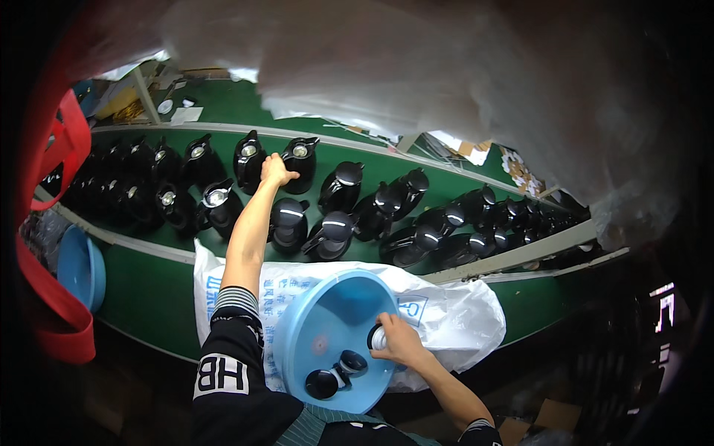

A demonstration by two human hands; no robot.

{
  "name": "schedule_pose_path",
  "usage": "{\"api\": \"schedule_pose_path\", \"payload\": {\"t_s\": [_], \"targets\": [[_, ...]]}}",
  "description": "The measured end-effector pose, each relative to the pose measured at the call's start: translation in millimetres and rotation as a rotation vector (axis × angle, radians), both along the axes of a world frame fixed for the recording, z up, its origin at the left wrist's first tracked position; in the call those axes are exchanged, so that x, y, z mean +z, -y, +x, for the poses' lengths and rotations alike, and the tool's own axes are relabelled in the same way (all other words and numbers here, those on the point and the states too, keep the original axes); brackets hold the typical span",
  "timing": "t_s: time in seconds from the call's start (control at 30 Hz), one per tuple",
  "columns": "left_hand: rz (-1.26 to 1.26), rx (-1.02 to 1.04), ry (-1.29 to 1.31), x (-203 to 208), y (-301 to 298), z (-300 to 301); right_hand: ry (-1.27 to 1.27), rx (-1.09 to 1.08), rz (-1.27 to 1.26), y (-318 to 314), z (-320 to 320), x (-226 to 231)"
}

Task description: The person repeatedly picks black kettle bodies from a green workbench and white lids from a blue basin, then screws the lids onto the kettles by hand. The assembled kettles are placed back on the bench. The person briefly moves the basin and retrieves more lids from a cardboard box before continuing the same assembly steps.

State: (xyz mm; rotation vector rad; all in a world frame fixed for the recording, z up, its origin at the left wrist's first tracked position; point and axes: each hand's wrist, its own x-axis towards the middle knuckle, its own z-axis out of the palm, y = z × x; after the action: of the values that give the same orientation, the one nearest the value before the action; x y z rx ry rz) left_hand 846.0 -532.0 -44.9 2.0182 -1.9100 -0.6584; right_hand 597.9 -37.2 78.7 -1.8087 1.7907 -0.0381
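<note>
My left hand [277, 172] reaches across the green conveyor. Its fingers are closed at the left side of a black thermos jug [301, 165], where the handle would be; the hand itself hides that spot. This jug has no lid, and its silvery mouth shows. A second lidless black jug [248, 162] stands just left of the hand. Over the right side of a light blue basin [295, 327], my right hand [401, 340] grips a black lid [373, 337] with a white threaded part. Inside the basin lie a few more black lids [323, 383].
Lidless jugs [169, 199] stand in rows to the left; lidded jugs [334, 232] fill the right. A white plastic sack [461, 312] lies under the basin. Another blue basin [80, 267] and a red strap [56, 297] are at the left. Translucent sheeting [446, 74] hangs overhead.
</note>
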Motion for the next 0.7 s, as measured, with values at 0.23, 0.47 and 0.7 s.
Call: {"api": "schedule_pose_path", "payload": {"t_s": [0.23, 0.47, 0.7], "targets": [[-0.34, -0.044, -0.485, 43.0, -51.7, -28.2, 0.894, -0.552, -0.237, 49.8, -29.9, 37.6], [-0.578, -0.45, -0.294, 207.1, -176.3, 25.4, 0.962, -0.256, -0.879, 192.1, 31.9, 89.8], [-0.54, -0.575, -0.257, 234.2, -261.0, 54.4, 0.474, 0.204, -0.881, 205.8, 60.7, 130.9]]}}
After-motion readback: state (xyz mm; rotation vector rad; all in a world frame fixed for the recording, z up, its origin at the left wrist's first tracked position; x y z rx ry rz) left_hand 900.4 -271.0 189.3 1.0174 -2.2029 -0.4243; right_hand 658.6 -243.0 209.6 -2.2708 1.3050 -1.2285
